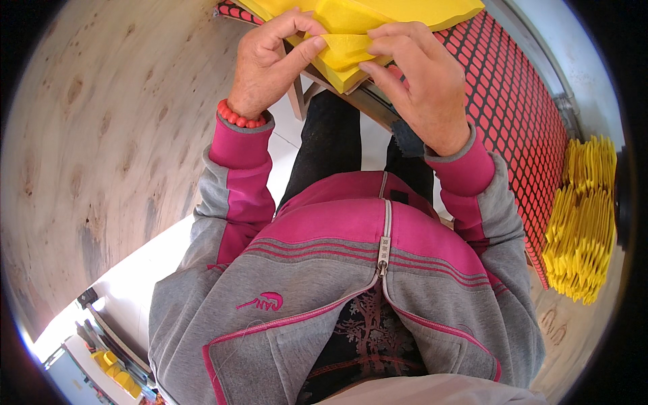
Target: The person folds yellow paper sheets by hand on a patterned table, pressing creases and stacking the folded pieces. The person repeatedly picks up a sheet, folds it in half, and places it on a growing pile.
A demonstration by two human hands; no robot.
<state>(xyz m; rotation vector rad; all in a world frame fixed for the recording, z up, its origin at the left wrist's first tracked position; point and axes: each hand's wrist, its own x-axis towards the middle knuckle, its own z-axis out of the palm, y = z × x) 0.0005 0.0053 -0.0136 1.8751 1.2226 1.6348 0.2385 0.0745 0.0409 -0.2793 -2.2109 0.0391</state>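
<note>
A piece of yellow fabric (345,50), perhaps non-woven, lies over the table's near edge at the top of the view, with a corner hanging down toward me. My left hand (266,64), a red bead bracelet at its wrist, pinches a fold of it between thumb and forefinger. From the other side, my right hand (425,81) grips the same fold with thumb and fingers. Between the two hands the cloth is bent into a small raised flap. Farther off, the fabric runs out of view.
A red-and-black patterned cover (509,115) spreads to the right, beside a pile of folded yellow pieces (582,223). On the left stands a broad pale wooden board (101,148). Some yellow items (116,373) sit at the lower left. My legs are beneath the table edge.
</note>
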